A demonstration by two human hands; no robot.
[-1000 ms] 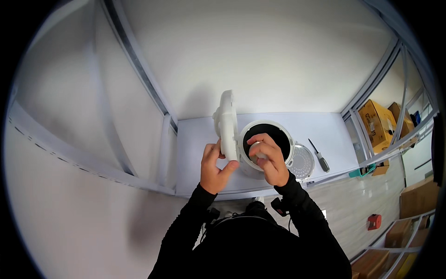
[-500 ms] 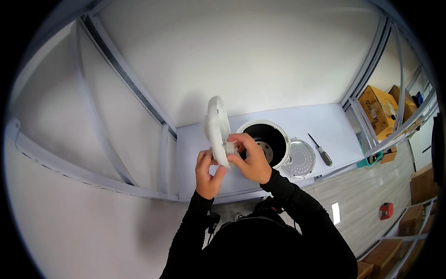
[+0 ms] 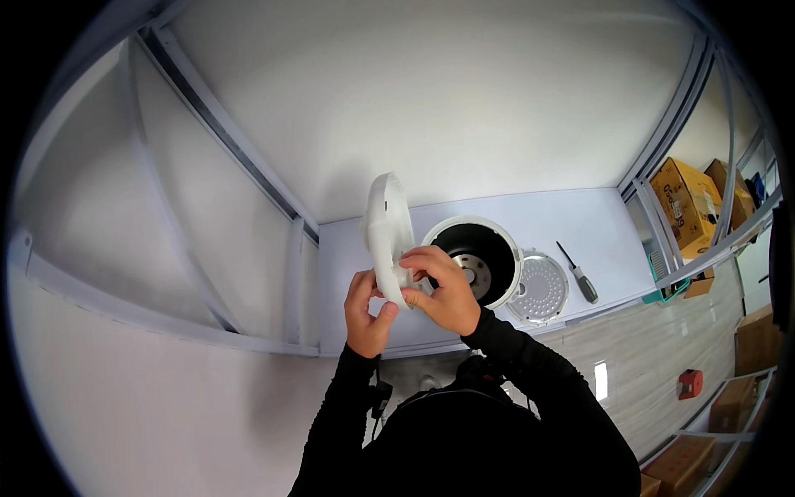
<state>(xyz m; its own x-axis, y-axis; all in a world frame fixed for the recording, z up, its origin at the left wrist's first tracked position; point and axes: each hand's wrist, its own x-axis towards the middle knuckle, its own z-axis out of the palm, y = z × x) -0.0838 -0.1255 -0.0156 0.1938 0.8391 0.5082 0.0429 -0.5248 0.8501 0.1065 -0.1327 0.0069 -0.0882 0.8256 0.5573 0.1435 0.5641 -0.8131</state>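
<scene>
My left hand (image 3: pixel 366 321) grips the lower edge of a white rice cooker lid (image 3: pixel 381 224), which stands on edge above the table. From the other side, my right hand (image 3: pixel 451 298) has its fingers curled against the lid's inner face; the lid hides some fingertips. Just right of the lid sits the round white rice cooker (image 3: pixel 494 228), open at the top, with a dark inside and a metal heating plate (image 3: pixel 470 273) at the bottom. Beside it lies a perforated metal disc (image 3: pixel 542 290). Further right rests a screwdriver (image 3: pixel 583 283) with a grey handle.
The pale table (image 3: pixel 546 211) backs onto a white wall, between metal frame posts. Cardboard boxes (image 3: pixel 689 207) and a teal basket (image 3: pixel 667 291) stand beyond its right end. A red object (image 3: pixel 690 383) is on the floor, near shelves with more boxes.
My right hand's fingers have shifted slightly on the lid's inner face, and the lid has turned a little. Both hands keep hold of it. The view has shifted slightly.
</scene>
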